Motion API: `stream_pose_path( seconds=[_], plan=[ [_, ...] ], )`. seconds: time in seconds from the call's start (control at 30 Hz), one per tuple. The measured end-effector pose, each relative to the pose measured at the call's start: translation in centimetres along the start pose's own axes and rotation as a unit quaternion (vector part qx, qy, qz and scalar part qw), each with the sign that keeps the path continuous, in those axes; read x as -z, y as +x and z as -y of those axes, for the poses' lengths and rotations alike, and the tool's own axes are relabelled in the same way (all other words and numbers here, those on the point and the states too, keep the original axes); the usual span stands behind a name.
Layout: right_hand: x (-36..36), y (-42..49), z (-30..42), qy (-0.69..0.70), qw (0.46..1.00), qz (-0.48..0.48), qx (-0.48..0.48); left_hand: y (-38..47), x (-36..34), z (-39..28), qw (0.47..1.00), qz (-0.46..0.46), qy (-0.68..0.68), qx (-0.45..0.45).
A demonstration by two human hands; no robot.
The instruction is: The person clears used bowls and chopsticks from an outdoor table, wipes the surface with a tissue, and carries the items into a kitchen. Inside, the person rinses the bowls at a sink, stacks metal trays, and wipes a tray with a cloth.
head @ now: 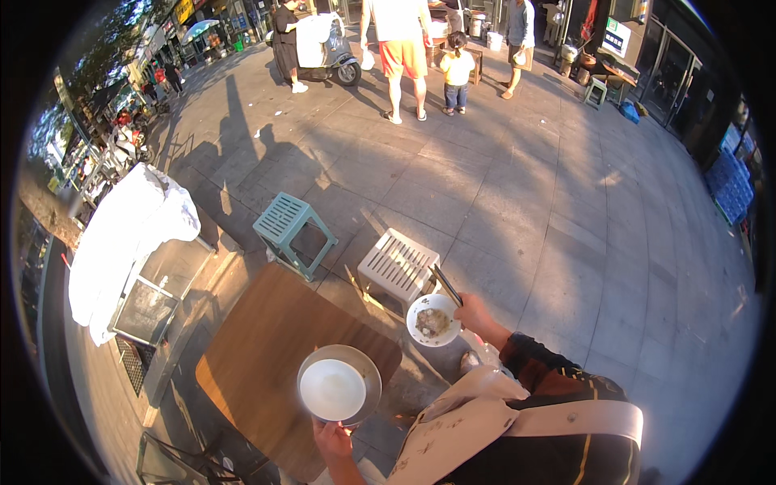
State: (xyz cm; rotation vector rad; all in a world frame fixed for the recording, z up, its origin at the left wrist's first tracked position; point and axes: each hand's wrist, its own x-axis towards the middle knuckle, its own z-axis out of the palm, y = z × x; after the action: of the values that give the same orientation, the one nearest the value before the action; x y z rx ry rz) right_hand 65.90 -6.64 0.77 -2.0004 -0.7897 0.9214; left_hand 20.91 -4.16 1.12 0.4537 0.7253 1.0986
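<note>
My left hand (332, 439) grips the near rim of a round metal bowl (374, 388), over the edge of a wooden table. Inside that bowl sits a white bowl (333, 389) with a pale inside; whether it holds liquid I cannot tell. Out to the right, my right hand (476, 313) holds a patterned white bowl (448, 332) by its side, along with dark chopsticks (446, 284) that point up and away. Some soft food or scraps (432, 322) lie in the patterned bowl. My right thumb and fingers are partly hidden.
Beneath the metal bowl is the wooden table (273, 327). Beyond it stand a green plastic stool (284, 217) and a white plastic stool (397, 262). A cart under a white cover (136, 224) borders the left. Several people and a scooter (339, 54) are farther off on the paving.
</note>
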Motion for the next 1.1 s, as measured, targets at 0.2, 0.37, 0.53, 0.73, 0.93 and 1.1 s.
stream_pose_path(
  seconds=[0.2,0.37,0.53,0.73,0.93,1.1],
  plan=[
    [12.3,0.8,-7.6,-0.024,0.992,-0.12,-0.013,5.3,-11.6,5.6,0.995,0.071,0.042,0.057],
    [22.5,3.8,-12.3,0.016,0.984,-0.172,-0.051,10.6,-20.7,13.3,0.983,0.133,0.05,0.112],
    [31.5,8.3,-16.8,0.072,0.971,-0.217,-0.067,16.1,-28.3,21.4,0.98,0.108,0.056,0.156],
    [40.3,15.2,-21.5,0.136,0.946,-0.283,-0.08,24.9,-39.4,28.2,0.959,0.165,0.081,0.214],
    [48.4,23.3,-21.5,0.194,0.909,-0.348,-0.124,36.2,-48.7,32.9,0.94,0.213,0.098,0.247],
    [55.9,32.6,-23.2,0.181,0.915,-0.349,-0.088,44.3,-56.2,32.7,0.946,0.201,0.112,0.229]
  ],
)
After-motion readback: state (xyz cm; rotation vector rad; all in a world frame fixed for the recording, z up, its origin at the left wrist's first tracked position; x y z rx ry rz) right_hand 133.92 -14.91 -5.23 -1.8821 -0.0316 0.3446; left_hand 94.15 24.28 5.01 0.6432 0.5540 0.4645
